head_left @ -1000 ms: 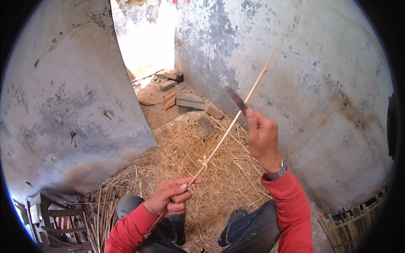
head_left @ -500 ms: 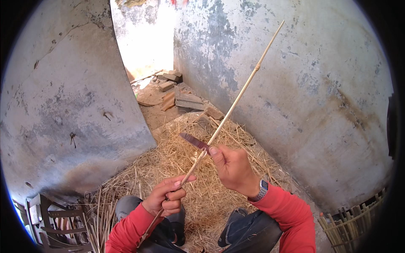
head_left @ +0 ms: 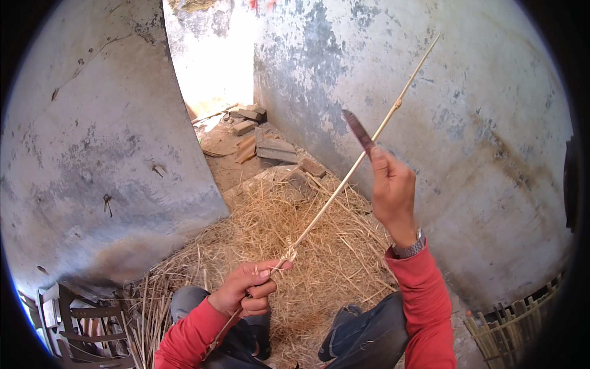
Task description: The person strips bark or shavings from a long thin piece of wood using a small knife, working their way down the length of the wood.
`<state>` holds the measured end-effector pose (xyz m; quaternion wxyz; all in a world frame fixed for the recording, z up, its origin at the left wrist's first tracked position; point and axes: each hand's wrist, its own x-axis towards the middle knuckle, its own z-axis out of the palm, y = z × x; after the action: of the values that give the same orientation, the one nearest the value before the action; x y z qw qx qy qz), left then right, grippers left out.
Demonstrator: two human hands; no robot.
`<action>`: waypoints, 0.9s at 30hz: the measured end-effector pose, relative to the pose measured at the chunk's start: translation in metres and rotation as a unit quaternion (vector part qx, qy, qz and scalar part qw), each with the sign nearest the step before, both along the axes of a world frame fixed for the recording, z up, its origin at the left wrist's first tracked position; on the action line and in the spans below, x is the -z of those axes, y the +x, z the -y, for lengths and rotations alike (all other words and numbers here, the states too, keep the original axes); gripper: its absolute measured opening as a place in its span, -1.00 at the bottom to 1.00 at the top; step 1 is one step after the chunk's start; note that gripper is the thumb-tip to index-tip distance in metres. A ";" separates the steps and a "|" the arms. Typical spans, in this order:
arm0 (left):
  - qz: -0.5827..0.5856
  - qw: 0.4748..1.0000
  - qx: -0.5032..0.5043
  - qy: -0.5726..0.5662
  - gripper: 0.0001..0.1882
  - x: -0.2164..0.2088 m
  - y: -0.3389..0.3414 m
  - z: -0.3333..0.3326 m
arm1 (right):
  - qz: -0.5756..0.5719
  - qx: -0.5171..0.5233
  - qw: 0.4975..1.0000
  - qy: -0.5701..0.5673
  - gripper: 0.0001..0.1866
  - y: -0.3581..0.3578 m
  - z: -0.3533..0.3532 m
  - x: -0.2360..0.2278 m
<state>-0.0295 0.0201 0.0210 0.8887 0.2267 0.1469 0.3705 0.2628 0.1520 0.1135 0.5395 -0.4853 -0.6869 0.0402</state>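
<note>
A long, thin wooden stick [head_left: 344, 179] slants from my lap up to the right, pale along its upper length and browner near my grip. My left hand [head_left: 246, 288] is closed around its lower part. Curled shavings [head_left: 290, 251] cling to the stick just above those fingers. My right hand [head_left: 393, 187] is closed on a knife, its handle hidden in the fist. The dark blade [head_left: 358, 132] points up and left, close to the upper part of the stick; I cannot tell whether it touches.
Straw and shavings [head_left: 319, 277] cover the floor between my legs. Bricks and broken tiles [head_left: 276, 147] lie by the doorway. Peeling walls [head_left: 491, 154] rise on both sides. A dark wooden chair [head_left: 92, 323] is at lower left, a bundle of cut sticks [head_left: 516, 332] at lower right.
My right hand has moved up and to the right with the knife, from low on the stick to its upper part. The stick's tip has shifted slightly right. Shavings now show above my left hand.
</note>
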 end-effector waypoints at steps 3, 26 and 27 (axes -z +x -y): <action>-0.068 0.997 -0.004 0.027 -0.53 -0.008 0.003 0.004 | 0.013 0.046 0.999 0.015 -0.50 0.008 -0.006 -0.001; 0.152 0.986 0.050 -0.038 -0.49 0.024 0.002 -0.001 | -0.248 -0.152 0.949 -0.119 -0.76 -0.031 0.029 0.017; 0.144 0.988 0.051 -0.037 -0.49 0.023 0.003 -0.002 | -0.249 -0.151 0.949 -0.118 -0.76 -0.029 0.029 0.018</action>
<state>-0.0267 0.0217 -0.0019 0.9261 0.1451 0.0196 0.3478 0.2334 0.1232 0.0956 0.6194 -0.4109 -0.5865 0.3217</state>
